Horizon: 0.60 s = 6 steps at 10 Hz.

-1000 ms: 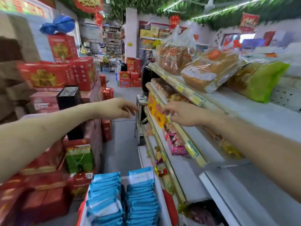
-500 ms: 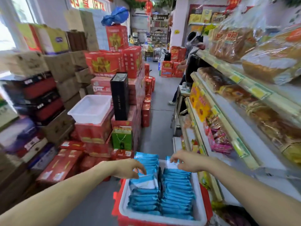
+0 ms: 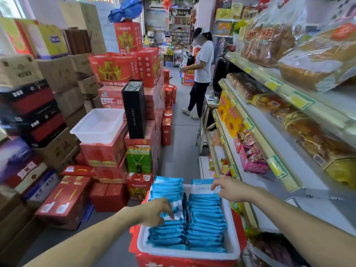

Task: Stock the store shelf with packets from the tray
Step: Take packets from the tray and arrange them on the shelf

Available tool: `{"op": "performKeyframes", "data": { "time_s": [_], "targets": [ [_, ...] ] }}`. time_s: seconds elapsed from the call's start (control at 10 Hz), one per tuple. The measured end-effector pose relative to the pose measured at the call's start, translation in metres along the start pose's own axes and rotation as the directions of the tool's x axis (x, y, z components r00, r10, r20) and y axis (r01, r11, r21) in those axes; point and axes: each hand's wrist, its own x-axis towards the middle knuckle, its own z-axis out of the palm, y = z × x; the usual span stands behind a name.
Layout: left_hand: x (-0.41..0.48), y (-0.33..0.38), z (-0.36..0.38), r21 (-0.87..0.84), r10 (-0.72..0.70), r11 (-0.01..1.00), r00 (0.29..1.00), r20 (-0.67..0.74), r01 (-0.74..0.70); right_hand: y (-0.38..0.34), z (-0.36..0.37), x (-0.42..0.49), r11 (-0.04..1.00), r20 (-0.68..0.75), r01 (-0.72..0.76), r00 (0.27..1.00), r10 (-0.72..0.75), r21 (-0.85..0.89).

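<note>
Grip: left hand (image 3: pixel 154 211) now pinches packets (image 3: pixel 206 228); right hand (image 3: pixel 229 189) touches them.

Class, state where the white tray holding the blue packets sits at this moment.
Head view, bottom centre: the white tray of blue packets sits on a red box, just left of the shelf.

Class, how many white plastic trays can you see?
2: an empty tray atop red boxes, left; a full tray of blue packets nearest the camera. Others may be hidden.
</note>
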Motion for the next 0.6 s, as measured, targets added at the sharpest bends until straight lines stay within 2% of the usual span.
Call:
{"op": "performKeyframes", "data": {
  "time_s": [0.1, 0.3, 0.4, 0.5, 0.6],
  "targets": [
    [0.006, 0.000, 0.012, 0.029, 0.016, 0.999, 1.000, 0.022, -0.016, -0.004, 0.001, 0.007, 1.000, -0.059, 0.002, 0.998, -0.003, -0.014],
    [0.011, -0.001, 0.031, -0.022, 0.044, 0.999, 0.997, 0.061, -0.043, -0.022, 0.014, 0.031, 0.993, -0.087, 0.005, 0.996, -0.015, -0.122],
    [0.012, -0.004, 0.023, -0.043, 0.041, 0.998, 0.999, -0.023, -0.042, -0.028, 0.023, 0.041, 0.990, -0.054, -0.005, 0.999, -0.002, -0.138],
    [0.063, -0.005, 0.091, -0.104, 0.235, 0.969, 0.967, 0.101, -0.224, -0.032, 0.024, 0.050, 0.975, -0.035, 0.003, 0.999, -0.011, -0.224],
    [0.071, -0.012, 0.116, -0.117, 0.306, 0.945, 0.952, -0.002, -0.304, -0.033, 0.016, 0.054, 0.967, 0.021, 0.038, 0.999, -0.034, -0.251]
  ]
}}
